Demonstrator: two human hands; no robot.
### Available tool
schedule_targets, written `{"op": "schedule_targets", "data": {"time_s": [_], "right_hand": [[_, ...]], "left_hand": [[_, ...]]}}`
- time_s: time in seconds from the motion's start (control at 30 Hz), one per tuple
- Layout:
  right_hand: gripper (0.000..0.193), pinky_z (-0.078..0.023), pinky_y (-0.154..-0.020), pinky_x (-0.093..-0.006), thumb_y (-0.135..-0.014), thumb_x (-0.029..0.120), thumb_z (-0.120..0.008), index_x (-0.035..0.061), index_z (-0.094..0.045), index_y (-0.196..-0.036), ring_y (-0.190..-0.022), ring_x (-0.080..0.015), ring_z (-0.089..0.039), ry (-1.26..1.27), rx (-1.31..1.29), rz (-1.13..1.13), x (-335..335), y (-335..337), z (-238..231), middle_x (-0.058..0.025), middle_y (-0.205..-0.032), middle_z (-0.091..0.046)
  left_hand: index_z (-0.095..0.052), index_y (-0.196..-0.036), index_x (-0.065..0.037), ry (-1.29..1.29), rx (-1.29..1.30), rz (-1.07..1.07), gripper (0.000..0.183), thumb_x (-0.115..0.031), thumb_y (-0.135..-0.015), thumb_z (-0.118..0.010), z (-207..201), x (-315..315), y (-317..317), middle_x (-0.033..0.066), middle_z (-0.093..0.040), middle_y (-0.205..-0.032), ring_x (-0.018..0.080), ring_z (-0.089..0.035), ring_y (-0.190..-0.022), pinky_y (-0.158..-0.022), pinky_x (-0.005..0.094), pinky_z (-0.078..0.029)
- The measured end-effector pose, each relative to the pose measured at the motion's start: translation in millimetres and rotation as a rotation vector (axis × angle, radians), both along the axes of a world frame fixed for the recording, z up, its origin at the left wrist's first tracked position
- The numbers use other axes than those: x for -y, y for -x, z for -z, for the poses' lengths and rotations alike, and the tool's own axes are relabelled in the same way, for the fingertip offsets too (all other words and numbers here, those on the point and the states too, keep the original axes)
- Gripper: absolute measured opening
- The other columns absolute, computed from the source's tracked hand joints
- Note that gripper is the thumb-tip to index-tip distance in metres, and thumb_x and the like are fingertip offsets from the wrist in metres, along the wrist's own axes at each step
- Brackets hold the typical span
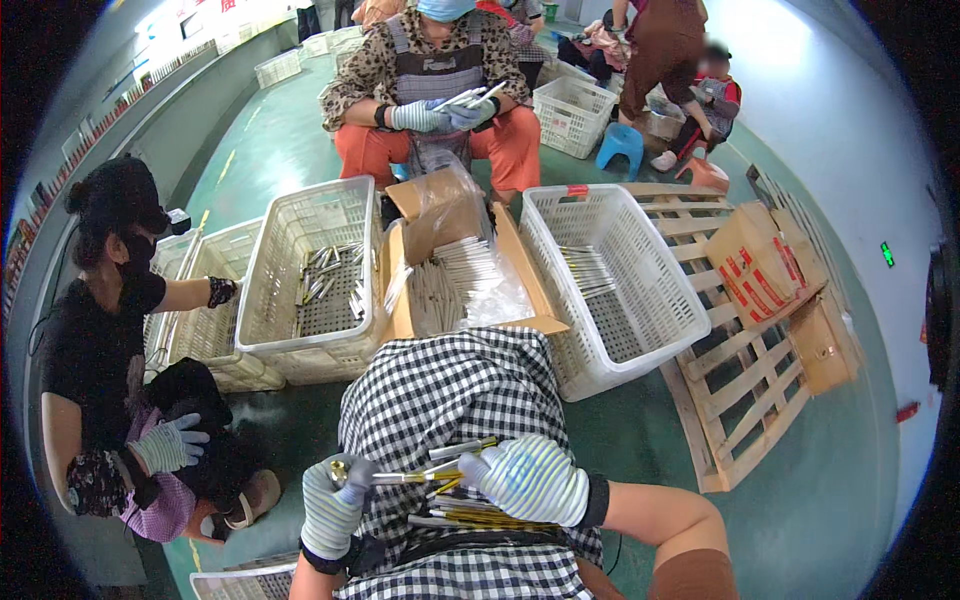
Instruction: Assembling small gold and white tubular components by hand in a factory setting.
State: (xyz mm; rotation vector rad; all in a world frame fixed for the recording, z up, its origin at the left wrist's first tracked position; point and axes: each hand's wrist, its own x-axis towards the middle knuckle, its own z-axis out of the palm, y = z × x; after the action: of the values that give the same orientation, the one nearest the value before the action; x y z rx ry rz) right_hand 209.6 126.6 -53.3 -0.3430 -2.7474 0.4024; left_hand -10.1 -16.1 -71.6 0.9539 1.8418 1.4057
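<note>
My left hand (335, 505), in a striped knit glove, is closed around the gold-coloured end of a slim metal tube (400, 478). That tube runs across to my right hand (532, 482), gloved alike, whose fingers are closed on its other end. Another silver-and-gold tube (462, 449) lies slanted at the right fingertips; whether it is gripped too, I cannot tell. Below both hands, a bundle of similar tubes (485, 515) rests in my lap on a black-and-white checked apron (450, 400).
Ahead stands an open carton (545, 290) of silver tubes, between a white crate (375, 240) and another white crate (690, 300), both holding tubes. A wooden pallet (700, 440) bears cartons at right. One co-worker (90, 340) sits at left; another (440, 75), opposite, holds tubes.
</note>
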Motion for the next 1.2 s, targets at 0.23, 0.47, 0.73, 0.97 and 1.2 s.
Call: {"op": "schedule_targets", "data": {"time_s": [0.23, 0.47, 0.73, 0.97, 1.2], "right_hand": [[0.021, -0.044, -0.040, -0.0379, -0.092, 0.022, -0.049, 0.0047, -0.062, -0.093, -0.046, -0.0238, -0.057, 0.126, 0.033, 0.014, 0.4, -0.2, 12.4, -0.0087, -0.055, -0.056], [0.022, -0.044, -0.042, -0.0377, -0.090, 0.027, -0.055, 0.0060, -0.060, -0.092, -0.050, -0.0229, -0.058, 0.154, 0.165, 0.021, 1.2, -1.3, 6.1, -0.0103, -0.057, -0.055], [0.024, -0.046, -0.046, -0.0369, -0.091, 0.025, -0.052, 0.0034, -0.061, -0.093, -0.054, -0.0225, -0.059, 0.125, 0.218, 0.048, -0.2, -5.0, 8.5, -0.0105, -0.061, -0.057], [0.029, -0.050, -0.060, -0.0439, -0.094, 0.032, -0.047, 0.0087, -0.060, -0.105, -0.065, -0.0370, -0.062, 0.633, 0.102, -0.123, -3.4, -4.1, 15.1, -0.0175, -0.073, -0.063], [0.022, -0.043, -0.040, -0.0368, -0.088, 0.019, -0.052, 0.0014, -0.055, -0.102, -0.049, -0.0233, -0.058, -0.073, 0.034, -0.057, -3.8, -8.6, 12.4, -0.0087, -0.060, -0.055]], "left_hand": [[-0.063, -0.084, 0.001, -0.046, 0.032, 0.129, 0.030, -0.027, -0.080, -0.072, -3.3, 0.4, -3.7, 0.0031, -0.063, -0.073, 0.0108, -0.059, -0.068, -0.063, 0.0251, -0.046], [-0.065, -0.084, 0.000, -0.137, -0.405, 0.192, 0.029, -0.028, -0.082, -0.069, -6.6, 1.9, -0.9, 0.0065, -0.063, -0.071, 0.0145, -0.059, -0.063, -0.059, 0.0274, -0.045], [-0.065, -0.089, 0.000, 0.091, -0.194, 0.079, 0.021, -0.020, -0.084, -0.065, -14.4, 1.5, -0.8, 0.0062, -0.063, -0.072, 0.0152, -0.058, -0.063, -0.057, 0.0287, -0.045], [-0.065, -0.091, -0.008, -0.348, -0.909, 0.224, 0.018, -0.015, -0.075, -0.068, -17.1, 2.6, 4.3, 0.0080, -0.064, -0.080, 0.0251, -0.063, -0.064, -0.056, 0.0330, -0.048], [-0.061, -0.067, 0.000, 0.319, -0.031, 0.121, 0.042, -0.037, -0.087, -0.062, -8.6, 9.8, 9.3, 0.0044, -0.052, -0.049, 0.0098, -0.053, -0.051, -0.049, 0.0255, -0.040]]}}
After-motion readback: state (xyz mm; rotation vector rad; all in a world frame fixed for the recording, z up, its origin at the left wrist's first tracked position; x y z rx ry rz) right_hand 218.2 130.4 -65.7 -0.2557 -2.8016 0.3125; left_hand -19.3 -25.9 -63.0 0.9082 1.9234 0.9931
